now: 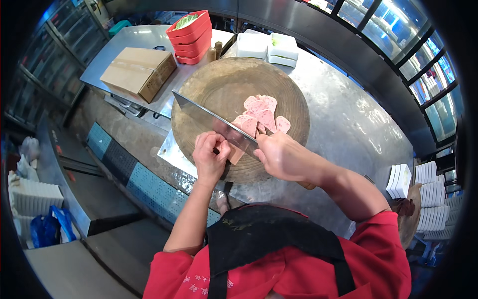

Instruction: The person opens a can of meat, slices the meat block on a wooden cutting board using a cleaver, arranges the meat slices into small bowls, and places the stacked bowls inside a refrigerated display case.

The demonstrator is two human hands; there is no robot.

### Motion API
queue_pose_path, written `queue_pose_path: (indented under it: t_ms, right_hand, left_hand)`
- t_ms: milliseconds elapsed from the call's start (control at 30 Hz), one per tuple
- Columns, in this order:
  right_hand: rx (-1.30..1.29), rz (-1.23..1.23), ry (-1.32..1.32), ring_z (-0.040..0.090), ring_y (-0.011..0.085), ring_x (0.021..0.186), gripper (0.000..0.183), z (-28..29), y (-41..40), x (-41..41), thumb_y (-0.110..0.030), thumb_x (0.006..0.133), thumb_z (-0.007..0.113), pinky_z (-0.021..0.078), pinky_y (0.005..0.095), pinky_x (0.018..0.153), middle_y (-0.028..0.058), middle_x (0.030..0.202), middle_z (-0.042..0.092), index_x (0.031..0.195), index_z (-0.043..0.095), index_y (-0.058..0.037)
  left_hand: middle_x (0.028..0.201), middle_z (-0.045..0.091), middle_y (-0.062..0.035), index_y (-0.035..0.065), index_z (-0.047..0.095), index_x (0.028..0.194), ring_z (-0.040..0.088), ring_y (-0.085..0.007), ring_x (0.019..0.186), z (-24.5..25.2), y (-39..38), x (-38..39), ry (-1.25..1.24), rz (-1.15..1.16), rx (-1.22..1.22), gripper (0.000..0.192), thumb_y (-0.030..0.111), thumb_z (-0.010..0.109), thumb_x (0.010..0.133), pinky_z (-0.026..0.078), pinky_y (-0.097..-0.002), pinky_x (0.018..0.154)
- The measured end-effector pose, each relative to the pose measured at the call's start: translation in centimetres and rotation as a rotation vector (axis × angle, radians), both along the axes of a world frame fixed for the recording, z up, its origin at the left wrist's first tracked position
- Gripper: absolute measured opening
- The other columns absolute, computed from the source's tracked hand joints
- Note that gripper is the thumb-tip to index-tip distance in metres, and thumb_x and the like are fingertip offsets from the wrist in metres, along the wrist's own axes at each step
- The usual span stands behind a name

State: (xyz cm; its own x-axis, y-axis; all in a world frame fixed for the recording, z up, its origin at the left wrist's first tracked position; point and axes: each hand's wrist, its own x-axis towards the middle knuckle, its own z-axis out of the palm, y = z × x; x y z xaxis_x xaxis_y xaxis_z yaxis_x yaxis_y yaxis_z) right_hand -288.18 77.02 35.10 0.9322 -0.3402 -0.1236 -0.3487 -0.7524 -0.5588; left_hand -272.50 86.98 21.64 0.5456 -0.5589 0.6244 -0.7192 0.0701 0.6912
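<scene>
My right hand grips a broad cleaver, its blade slanting up to the left across a round wooden chopping block. My left hand has its fingers curled close to the blade's near side, against a block of pink luncheon meat. The fingertips and part of that piece are hidden. Several cut slices of luncheon meat lie overlapping on the blade's far side. One slice rests a little apart, to the right.
The chopping block stands on a steel table. At its far side are white containers, a stack of red baskets with leafy greens on top, and a cardboard box. White trays are stacked at right. Floor mats run along the left.
</scene>
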Motion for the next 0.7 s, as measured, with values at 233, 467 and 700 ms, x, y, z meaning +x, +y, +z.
queue_pose_path:
  t_ms: [233,467,700]
  right_hand:
    - [-0.038,-0.001,0.137,0.061,0.0438,0.083,0.022,-2.1,-0.3,2.8,-0.003,0.081,0.050,0.0489,0.0466,0.073,0.0308,0.078,0.060,0.093,0.057,0.0129]
    - [-0.068,-0.051,0.068,0.060,0.0440,0.073,0.017,0.5,0.1,0.0,-0.009,0.086,0.056,0.0476,0.0476,0.066,0.0279,0.071,0.059,0.087,0.055,0.0083]
    - [-0.024,0.023,-0.101,0.059,0.0444,0.065,0.016,0.4,0.7,-0.5,-0.008,0.085,0.058,0.0461,0.0468,0.059,0.0256,0.065,0.057,0.081,0.054,0.0071]
  left_hand:
    - [0.080,0.059,-0.0093,0.0036,0.059,0.077,0.056,-0.0258,0.072,-0.2,-0.1,-0.1,0.027,-0.025,0.017,0.013,0.002,0.068,0.069,0.047,-0.0337,0.065]
    - [0.080,0.059,-0.0085,0.0029,0.059,0.077,0.056,-0.0234,0.072,0.7,0.6,-0.5,-0.024,0.022,-0.016,0.011,0.000,0.067,0.070,0.047,-0.0326,0.066]
    - [0.080,0.058,-0.0087,0.0038,0.059,0.078,0.056,-0.0253,0.075,0.0,0.9,-0.1,0.017,-0.012,-0.002,0.013,0.001,0.067,0.068,0.047,-0.0341,0.067]
